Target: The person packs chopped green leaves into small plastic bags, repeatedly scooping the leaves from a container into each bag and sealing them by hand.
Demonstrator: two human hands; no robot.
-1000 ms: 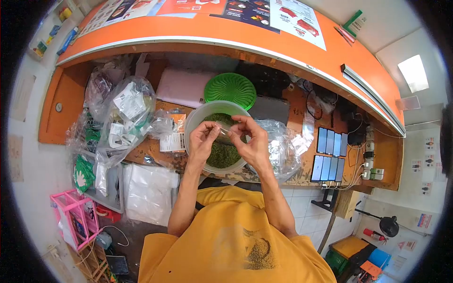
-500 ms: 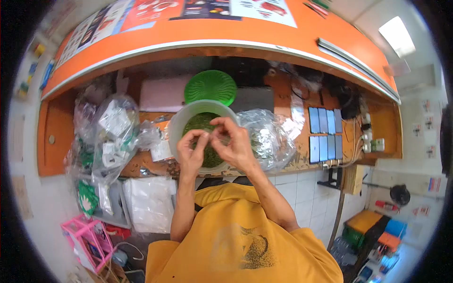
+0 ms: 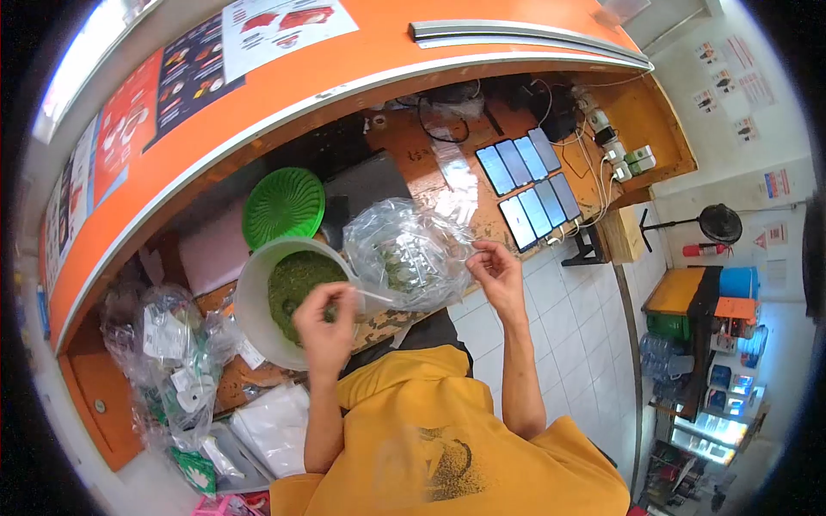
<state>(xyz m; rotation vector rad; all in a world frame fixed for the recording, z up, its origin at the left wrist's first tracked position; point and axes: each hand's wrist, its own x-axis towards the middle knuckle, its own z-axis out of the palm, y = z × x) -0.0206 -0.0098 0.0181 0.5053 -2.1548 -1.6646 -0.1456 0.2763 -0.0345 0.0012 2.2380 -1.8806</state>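
My left hand [image 3: 325,328] is over the front right rim of a translucent white bucket [image 3: 249,305], its fingers curled and blurred. A thin white strip [image 3: 375,297] shows just beyond the fingertips; whether I hold it I cannot make out. Chopped green herb-like material [image 3: 288,284] lies in the bucket. My right hand [image 3: 499,279] has its thumb and fingers closed at the right edge of a clear plastic bag [image 3: 413,249]. Green bits show through the bag's side.
A round green ridged lid [image 3: 284,206] leans behind the bucket. Several phones [image 3: 525,185] lie in rows on the right of the wooden counter, by cables and chargers [image 3: 615,155]. Crumpled plastic bags [image 3: 172,344] crowd the left. An orange shelf front [image 3: 379,52] overhangs the back.
My view has turned to the right. My hands, which were together over the bucket, have come apart: the right is now at the clear bag's edge, the left at the bucket's rim.
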